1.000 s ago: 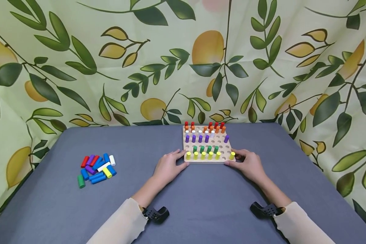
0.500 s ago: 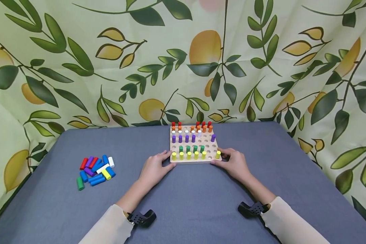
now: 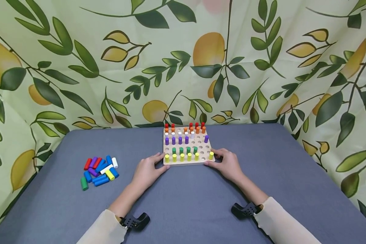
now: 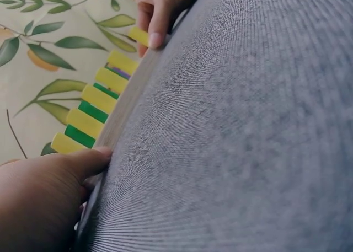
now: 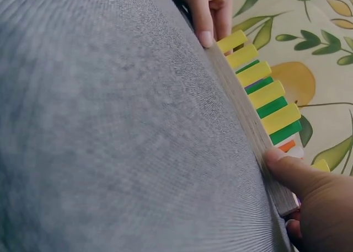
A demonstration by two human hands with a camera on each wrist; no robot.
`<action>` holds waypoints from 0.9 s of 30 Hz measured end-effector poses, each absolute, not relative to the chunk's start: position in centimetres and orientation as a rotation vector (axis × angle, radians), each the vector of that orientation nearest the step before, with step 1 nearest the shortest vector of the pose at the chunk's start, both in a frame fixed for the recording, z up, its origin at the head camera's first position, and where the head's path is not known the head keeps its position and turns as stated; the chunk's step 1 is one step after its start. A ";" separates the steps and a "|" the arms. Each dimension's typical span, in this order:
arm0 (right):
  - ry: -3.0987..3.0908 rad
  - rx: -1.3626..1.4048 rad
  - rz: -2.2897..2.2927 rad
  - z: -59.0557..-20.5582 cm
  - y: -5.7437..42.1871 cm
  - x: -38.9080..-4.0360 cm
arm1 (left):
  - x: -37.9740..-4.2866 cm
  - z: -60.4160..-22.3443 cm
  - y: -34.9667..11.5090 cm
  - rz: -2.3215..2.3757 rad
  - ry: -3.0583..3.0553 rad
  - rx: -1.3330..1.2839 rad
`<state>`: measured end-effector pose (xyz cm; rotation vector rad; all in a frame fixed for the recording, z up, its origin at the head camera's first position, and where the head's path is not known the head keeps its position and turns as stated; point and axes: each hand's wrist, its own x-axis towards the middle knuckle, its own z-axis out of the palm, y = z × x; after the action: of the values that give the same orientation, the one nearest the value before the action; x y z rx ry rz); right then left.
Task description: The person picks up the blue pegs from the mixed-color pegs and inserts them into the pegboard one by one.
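Observation:
A wooden pegboard [image 3: 187, 163] lies flat on the table, with coloured pegs upright in rows: red at the back, then orange, white, purple, green and yellow in front. Some holes hold no peg. My left hand [image 3: 146, 171] grips its near left corner, thumb on the front edge and fingers along the side. At the near right corner my right hand [image 3: 227, 165] holds the board the same way, close to a lone yellow peg [image 3: 211, 155]. Both wrist views show the thumbs against the board's front edge; the fingertips behind are partly hidden.
A loose pile of pegs [image 3: 101, 180], mostly blue with some red, purple, white, yellow and green, lies to the left on the grey-blue tablecloth [image 3: 183, 203]. Behind the table's far edge hangs a leaf-and-fruit patterned curtain [image 3: 177, 78].
Both hands have slid the pegboard left across the table, nearer the loose pegs. Their grip on its corners looks the same, and the pile has stayed put.

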<state>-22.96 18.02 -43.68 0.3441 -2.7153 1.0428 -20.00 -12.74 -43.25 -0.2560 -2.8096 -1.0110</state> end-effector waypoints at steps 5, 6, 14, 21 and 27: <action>-2.726 0.340 1.075 -43.6 18.4 -22.9 | -20.1 -43.2 -12.5 -1.022 -2.797 -0.244; -2.726 0.339 1.077 -43.5 18.4 -22.9 | -20.1 -43.2 -12.5 -1.024 -2.793 -0.240; -2.721 0.357 1.060 -43.7 18.2 -22.8 | -19.9 -43.5 -12.6 -1.026 -2.777 -0.203; -2.719 0.390 1.024 -43.8 18.0 -22.7 | -19.9 -43.5 -12.7 -1.020 -2.770 -0.186; -2.745 0.393 1.020 -43.9 18.2 -22.6 | -19.9 -43.4 -12.6 -1.033 -2.766 -0.189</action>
<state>-22.60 18.20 -43.88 0.3927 -2.7451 1.0203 -19.94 -12.63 -43.41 -0.1891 -2.7659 -1.0325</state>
